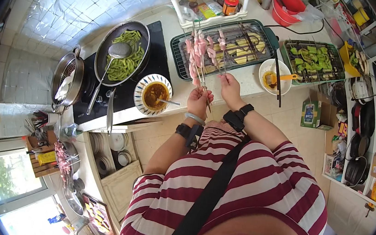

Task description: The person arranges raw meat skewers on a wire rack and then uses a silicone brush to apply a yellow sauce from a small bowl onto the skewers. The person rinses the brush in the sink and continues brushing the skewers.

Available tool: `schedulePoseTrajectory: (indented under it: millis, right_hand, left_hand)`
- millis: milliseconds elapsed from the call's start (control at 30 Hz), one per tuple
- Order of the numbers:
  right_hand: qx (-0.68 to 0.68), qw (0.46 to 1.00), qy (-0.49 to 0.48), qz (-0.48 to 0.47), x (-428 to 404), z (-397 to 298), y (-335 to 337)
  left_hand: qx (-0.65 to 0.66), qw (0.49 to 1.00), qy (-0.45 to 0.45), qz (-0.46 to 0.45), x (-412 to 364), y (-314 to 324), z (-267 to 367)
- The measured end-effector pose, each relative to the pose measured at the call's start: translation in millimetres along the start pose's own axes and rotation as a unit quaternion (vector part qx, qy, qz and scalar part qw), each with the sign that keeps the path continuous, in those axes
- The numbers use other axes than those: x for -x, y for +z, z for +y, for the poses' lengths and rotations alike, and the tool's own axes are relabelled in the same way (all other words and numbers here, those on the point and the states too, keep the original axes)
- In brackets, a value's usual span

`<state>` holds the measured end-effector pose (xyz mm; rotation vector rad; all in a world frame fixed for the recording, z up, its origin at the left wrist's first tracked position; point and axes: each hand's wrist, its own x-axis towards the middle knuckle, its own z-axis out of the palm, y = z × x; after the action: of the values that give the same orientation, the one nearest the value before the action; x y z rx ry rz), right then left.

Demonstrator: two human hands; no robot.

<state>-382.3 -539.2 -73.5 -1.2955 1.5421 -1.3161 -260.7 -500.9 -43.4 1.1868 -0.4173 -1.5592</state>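
My left hand point(198, 101) grips the bare ends of several metal skewers of pale raw meat point(198, 50), bunched together. The meat points away from me, over the left part of an electric grill point(222, 48). To the right, my right hand point(230, 89) pinches the end of at least one skewer, with its thumb and finger together. Small pieces of meat point(221, 40) sit on a skewer in line with that hand. Yellowish slices point(242, 55) lie on the grill's right part, with dark rods across them.
Left are a pan of green pods point(124, 63) with a skimmer point(119, 50) and a patterned sauce bowl point(155, 94). Right are a white bowl point(266, 86) with a brush and chopsticks, and green peppers point(311, 58) on another grill. More meat skewers point(63, 159) lie far left.
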Motion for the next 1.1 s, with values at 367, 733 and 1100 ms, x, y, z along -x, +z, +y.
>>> schedulePoseTrajectory:
  millis: [367, 733, 1100]
  right_hand:
    - [0.008, 0.995, 0.100, 0.004, -8, 20, 2]
    - [0.119, 0.992, 0.043, -0.006, -27, -5, -31]
    - [0.310, 0.943, -0.095, -0.070, -15, -51, -35]
  left_hand:
    - [-0.019, 0.997, -0.073, 0.001, -40, 17, -5]
    - [-0.114, 0.985, 0.043, 0.123, -24, -3, 26]
    - [-0.140, 0.983, 0.043, 0.108, -29, -3, 24]
